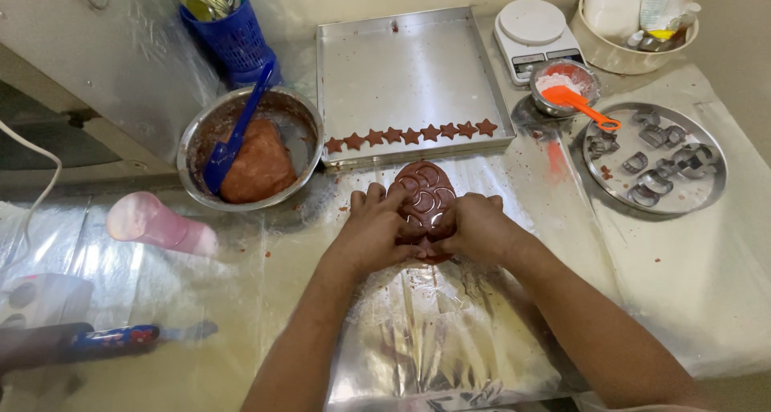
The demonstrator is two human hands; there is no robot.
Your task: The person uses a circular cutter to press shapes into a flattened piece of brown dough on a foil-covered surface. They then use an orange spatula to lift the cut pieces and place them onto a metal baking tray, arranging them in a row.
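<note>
At the centre of a foil-covered tabletop [450,340], we press our left hand [373,231] and right hand [478,227] down on a flattened sheet of reddish-brown dough [423,189]. The sheet is a rough oval, smooth and glossy, scored with rows of crescent-shaped cuts. Both hands are curled loosely over its near edge, fingers bent and touching the dough; whether they hold a cutter beneath them, we cannot tell.

At twelve o'clock lies a rectangular metal baking tray [409,75], with a single row of small dough stars [411,135] along its near rim. At ten o'clock a steel bowl [299,115] holds a mound of the same dough and a blue spatula [234,135]; behind it stands a blue perforated utensil holder [233,38]. At nine o'clock a pink cylinder [157,222] lies on its side.

At one o'clock sits a white kitchen scale [534,30], beside it a small bowl of white powder [562,83] with an orange spoon [580,105]. At two o'clock a round steel plate [707,195] carries assorted metal cutters [654,159]. In the far corner, a beige tub [618,55] holds white packages, one with a yellow and green patch.
</note>
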